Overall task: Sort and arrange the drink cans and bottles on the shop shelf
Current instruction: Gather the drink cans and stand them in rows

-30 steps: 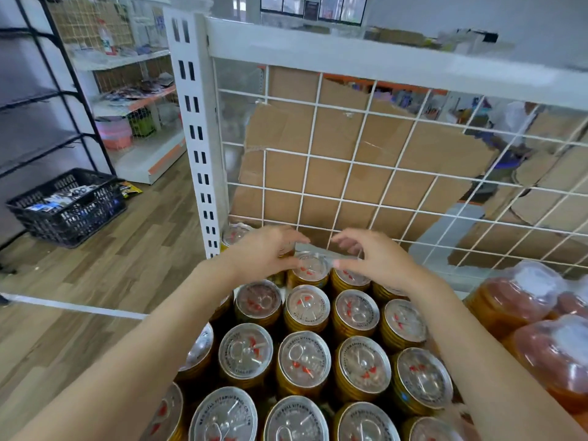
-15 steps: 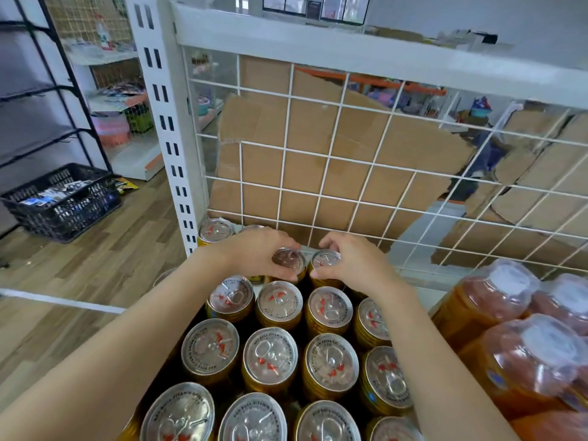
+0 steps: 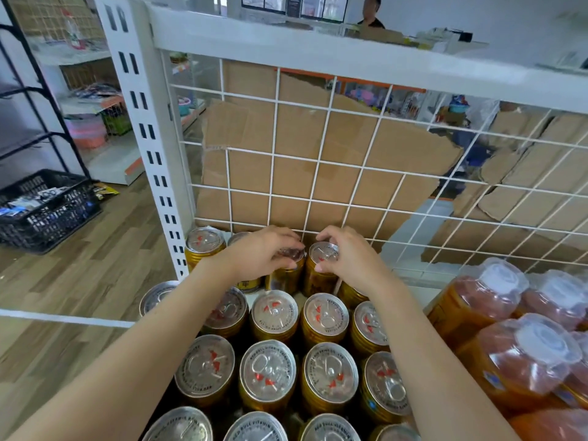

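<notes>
Several gold drink cans with silver lids [image 3: 273,316] stand in rows on the white shelf. At the back row, my left hand [image 3: 261,253] grips the top of one gold can [image 3: 284,278] with curled fingers. Right beside it, my right hand [image 3: 346,259] holds the top rim of a neighbouring gold can [image 3: 321,275]. Both held cans stand close to the wire grid at the shelf's back. Another can [image 3: 205,245] stands alone at the back left corner. Shrink-wrapped orange drink bottles [image 3: 496,316] fill the right side.
A white wire grid [image 3: 318,173] backs the shelf, with brown cardboard [image 3: 350,148] behind it. A white slotted upright [image 3: 149,148] marks the left edge. A black crate [image 3: 44,208] sits on the wooden floor at left. A person [image 3: 370,14] stands far behind.
Both hands moved from holding a flat silvery piece over the back cans to gripping two can tops. The view has shifted, so the cans sit further left and lower.
</notes>
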